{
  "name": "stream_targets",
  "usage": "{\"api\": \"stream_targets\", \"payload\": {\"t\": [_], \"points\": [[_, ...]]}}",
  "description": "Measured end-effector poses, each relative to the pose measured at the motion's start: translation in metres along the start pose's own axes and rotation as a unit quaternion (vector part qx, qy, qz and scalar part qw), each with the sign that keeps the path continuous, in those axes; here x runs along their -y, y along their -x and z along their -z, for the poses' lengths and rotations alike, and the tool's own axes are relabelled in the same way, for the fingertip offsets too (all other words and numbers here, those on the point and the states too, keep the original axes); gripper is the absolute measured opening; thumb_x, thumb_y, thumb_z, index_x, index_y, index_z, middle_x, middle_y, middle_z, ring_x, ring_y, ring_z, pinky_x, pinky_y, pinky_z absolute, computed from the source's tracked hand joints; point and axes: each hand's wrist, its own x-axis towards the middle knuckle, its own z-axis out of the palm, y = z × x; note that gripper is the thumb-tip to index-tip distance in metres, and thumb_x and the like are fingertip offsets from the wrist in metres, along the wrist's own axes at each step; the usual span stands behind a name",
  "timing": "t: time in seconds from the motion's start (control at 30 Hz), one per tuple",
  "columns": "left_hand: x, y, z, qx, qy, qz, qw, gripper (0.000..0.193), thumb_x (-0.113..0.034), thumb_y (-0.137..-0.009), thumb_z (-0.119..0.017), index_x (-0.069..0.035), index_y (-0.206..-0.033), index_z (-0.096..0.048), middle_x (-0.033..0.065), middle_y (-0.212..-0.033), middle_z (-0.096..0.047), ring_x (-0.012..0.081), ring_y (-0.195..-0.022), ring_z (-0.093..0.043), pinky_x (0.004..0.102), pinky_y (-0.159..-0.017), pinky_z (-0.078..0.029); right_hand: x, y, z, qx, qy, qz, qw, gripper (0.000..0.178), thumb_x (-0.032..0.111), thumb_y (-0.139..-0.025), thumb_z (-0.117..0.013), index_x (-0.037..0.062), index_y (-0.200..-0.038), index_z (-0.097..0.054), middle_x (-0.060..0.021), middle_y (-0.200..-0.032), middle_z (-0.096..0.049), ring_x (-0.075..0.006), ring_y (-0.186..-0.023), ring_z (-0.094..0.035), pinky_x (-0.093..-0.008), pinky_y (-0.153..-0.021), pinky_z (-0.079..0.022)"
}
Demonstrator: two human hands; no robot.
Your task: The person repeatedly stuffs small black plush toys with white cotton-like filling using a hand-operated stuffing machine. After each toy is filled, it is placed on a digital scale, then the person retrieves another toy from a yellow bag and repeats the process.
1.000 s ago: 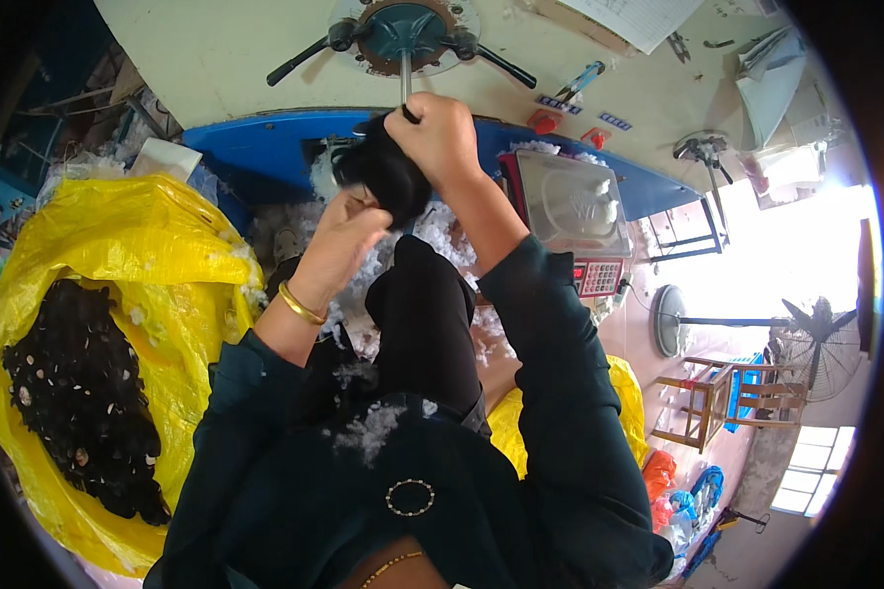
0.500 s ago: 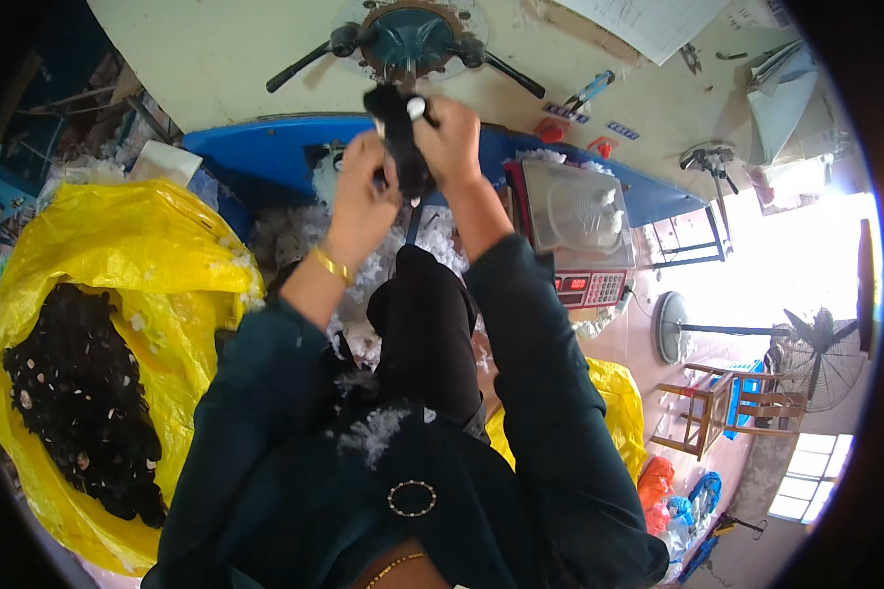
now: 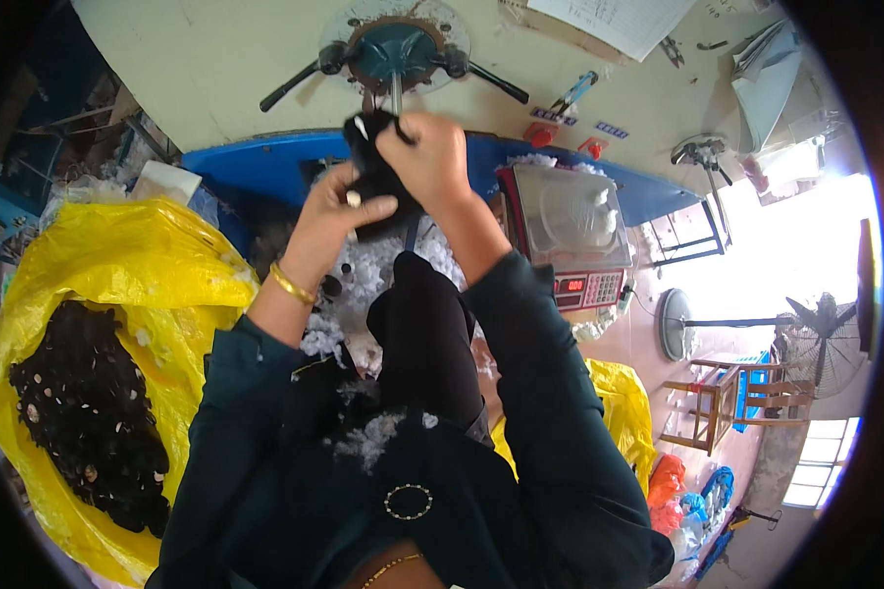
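Both hands hold a soft black plush piece (image 3: 371, 162) with small white patches, just below a metal nozzle (image 3: 396, 96) on the machine. My left hand (image 3: 326, 224) grips its lower left side, thumb stretched across the dark fabric. My right hand (image 3: 432, 162) is closed on its upper right part, close under the nozzle. Whether the nozzle's end is inside the piece cannot be made out. White fluffy stuffing (image 3: 364, 285) lies below the hands and around my legs, with tufts on my clothes.
A yellow sack (image 3: 157, 231) at left holds many black plush pieces (image 3: 89, 422). The round green machine fitting (image 3: 393, 54) has two black-handled levers. A scale (image 3: 570, 221) stands at right with a clear tray. Red buttons (image 3: 540, 134), papers (image 3: 614, 20) and a fan (image 3: 820, 339) are farther right.
The plush piece has turned and come slightly down and left, away from the machine. My left hand has shifted left and lower, its thumb now across the fabric. The view has moved slightly.
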Motion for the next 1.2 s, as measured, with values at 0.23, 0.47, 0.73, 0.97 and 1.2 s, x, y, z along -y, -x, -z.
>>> {"api": "stream_targets", "payload": {"t": [0.23,0.47,0.73,0.97,1.2], "points": [[0.012,0.005,0.024,-0.022,0.119,0.047,0.992,0.022,-0.022,-0.097,-0.055,-0.007,-0.114,-0.054,0.0022,-0.092,-0.061,0.0111,-0.086,-0.061,0.0247,-0.073,-0.051,-0.006,0.032,0.017,0.013,-0.058,0.036,0.998,0.035,0.002,-0.074,-0.066,0.0004,-0.058,-0.035,-0.0102,-0.053,-0.03,-0.0202,-0.048,-0.028,-0.034,-0.045,-0.028],[0.029,0.014,0.009,0.037,0.109,0.046,0.992,0.027,-0.015,-0.095,-0.057,-0.006,-0.117,-0.045,0.0097,-0.089,-0.065,0.0204,-0.072,-0.068,0.0262,-0.06,-0.056,-0.03,0.045,0.035,0.087,-0.126,0.05,0.987,0.014,-0.001,-0.086,-0.06,-0.0003,-0.075,-0.051,-0.0032,-0.07,-0.046,-0.0113,-0.064,-0.041,-0.0255,-0.058,-0.038],[0.015,0.035,-0.052,-0.086,0.036,-0.03,0.995,0.03,-0.003,-0.089,-0.062,-0.003,-0.106,-0.038,0.0195,-0.099,-0.064,0.032,-0.074,-0.07,0.0331,-0.058,-0.06,-0.059,0.03,0.051,0.245,-0.447,-0.157,0.846,0.017,0.007,-0.089,-0.061,0.0003,-0.104,-0.061,-0.0033,-0.098,-0.063,-0.0139,-0.091,-0.06,-0.026,-0.081,-0.048],[-0.009,0.015,-0.069,-0.132,0.055,0.022,0.989,0.043,-0.017,-0.088,-0.068,-0.004,-0.101,-0.03,0.0221,-0.095,-0.06,0.034,-0.066,-0.069,0.0335,-0.052,-0.059,-0.071,0.012,0.07,0.293,-0.396,-0.116,0.862,0.033,0.02,-0.09,-0.063,-0.0006,-0.116,-0.058,-0.0048,-0.106,-0.065,-0.0121,-0.096,-0.061,-0.0282,-0.084,-0.05],[0.008,0.035,-0.047,-0.11,0.083,0.084,0.987,0.052,-0.017,-0.088,-0.068,-0.004,-0.125,-0.034,0.0197,-0.106,-0.061,0.0306,-0.078,-0.07,0.033,-0.057,-0.059,0.006,0.023,0.081,0.38,-0.204,-0.184,0.883,0.051,0.012,-0.08,-0.075,-0.0019,-0.124,-0.052,-0.007,-0.107,-0.063,-0.0117,-0.098,-0.057,-0.0288,-0.088,-0.046]]}}
